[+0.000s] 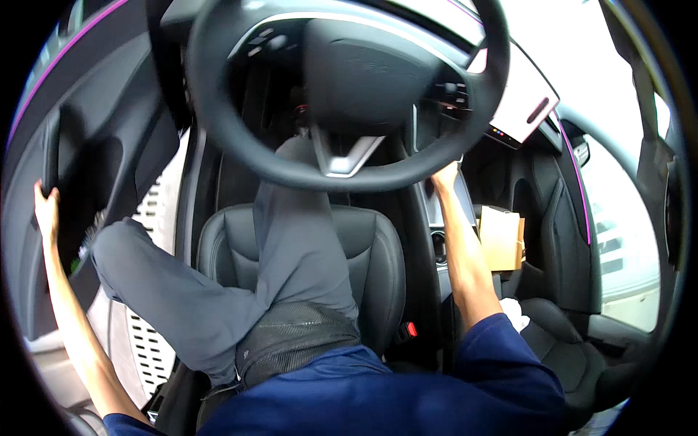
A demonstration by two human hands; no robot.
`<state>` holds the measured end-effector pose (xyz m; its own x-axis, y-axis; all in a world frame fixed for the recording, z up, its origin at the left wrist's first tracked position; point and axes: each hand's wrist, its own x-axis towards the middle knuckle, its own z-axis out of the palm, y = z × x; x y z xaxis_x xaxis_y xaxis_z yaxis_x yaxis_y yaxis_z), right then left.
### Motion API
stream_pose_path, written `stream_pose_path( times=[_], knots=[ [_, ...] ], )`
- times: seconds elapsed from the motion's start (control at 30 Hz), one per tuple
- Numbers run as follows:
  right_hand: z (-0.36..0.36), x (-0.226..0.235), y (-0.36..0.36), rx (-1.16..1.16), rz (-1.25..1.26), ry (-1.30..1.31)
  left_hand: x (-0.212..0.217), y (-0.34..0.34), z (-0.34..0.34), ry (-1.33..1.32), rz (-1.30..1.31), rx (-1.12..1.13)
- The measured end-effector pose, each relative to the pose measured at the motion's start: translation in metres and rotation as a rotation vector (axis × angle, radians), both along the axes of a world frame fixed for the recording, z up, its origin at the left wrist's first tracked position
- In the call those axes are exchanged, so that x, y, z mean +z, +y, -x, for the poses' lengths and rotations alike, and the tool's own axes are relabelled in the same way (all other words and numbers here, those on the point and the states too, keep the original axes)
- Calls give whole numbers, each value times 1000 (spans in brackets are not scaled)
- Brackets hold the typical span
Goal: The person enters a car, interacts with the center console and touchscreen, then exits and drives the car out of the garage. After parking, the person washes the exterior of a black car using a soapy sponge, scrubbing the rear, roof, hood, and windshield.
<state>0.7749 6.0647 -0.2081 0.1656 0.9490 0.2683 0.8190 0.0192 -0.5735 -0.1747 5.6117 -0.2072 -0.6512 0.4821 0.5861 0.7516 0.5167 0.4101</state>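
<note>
Seemingly braced, the left hand (45, 211) grips the stiff door handle (52, 149) while the right hand (445, 176) curls around the rigid steering wheel (349, 91) rim.

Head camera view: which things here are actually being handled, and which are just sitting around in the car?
In hand:
- left hand on the door panel
- right hand at the lower right rim of the steering wheel

Lying about:
- cardboard box beside the passenger seat
- white cloth-like thing on that seat
- red seat-belt buckle
</note>
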Motion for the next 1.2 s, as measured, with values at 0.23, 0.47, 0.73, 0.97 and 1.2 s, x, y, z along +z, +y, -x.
stream_pose_path(
  times=[0.23, 0.47, 0.73, 0.97, 1.2],
  knots=[
    [33, 6, 61, 147, 48, 203, 23, -31, -33, -48, 39, 265],
    [-70, 92, -20, 662, 330, -126, 68, 10, -140, 62, 225, 132],
    [-88, 133, -167, 661, 1016, -414, 105, 37, -241, -28, 240, 57],
    [-95, 170, -187, 806, 840, -531, 106, 119, -376, -165, 117, -91],
    [-82, 160, -213, 832, 814, -721, 95, 118, -346, -79, 124, -144]
  ],
)
